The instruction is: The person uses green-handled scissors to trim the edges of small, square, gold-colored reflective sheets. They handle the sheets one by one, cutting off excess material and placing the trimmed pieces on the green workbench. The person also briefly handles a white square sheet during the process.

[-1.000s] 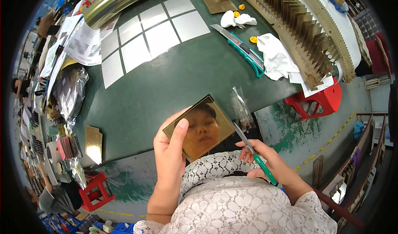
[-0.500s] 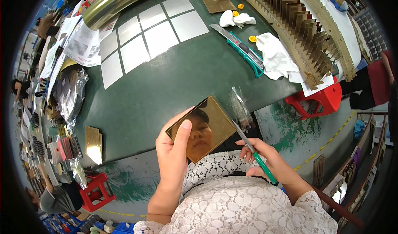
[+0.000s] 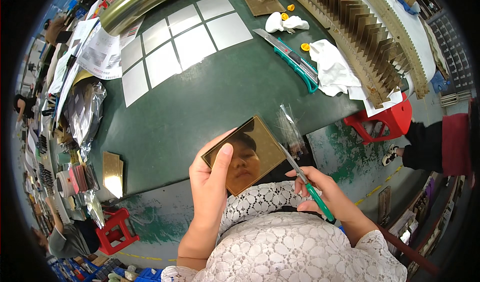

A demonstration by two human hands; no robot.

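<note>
My left hand (image 3: 210, 177) holds a gold mirror-like metal plate (image 3: 245, 169) over the table's front edge, thumb on its shiny face, fingers behind. The plate is tilted, with a thin border line round it. My right hand (image 3: 325, 192) is closed round the green handle of a slim tool with a narrow grey metal blade (image 3: 316, 198); its exact kind is hard to tell. The blade's tip is at the plate's right edge. Just beyond the tip lies a heap of thin, hair-like strips (image 3: 292, 129) at the table edge.
Several silver plates (image 3: 195, 47) lie in rows on the green table (image 3: 165, 137). A utility knife (image 3: 295, 64), white cloth (image 3: 330, 67) and toothed rack of plates (image 3: 365, 32) are to the right. Small gold plates (image 3: 113, 172) lie left. Red stools (image 3: 387, 119) stand nearby; a person is at right.
The plate and the tool have shifted very slightly to the right, the blade still at the plate's edge. At the far right, the person in dark trousers has moved nearer.
</note>
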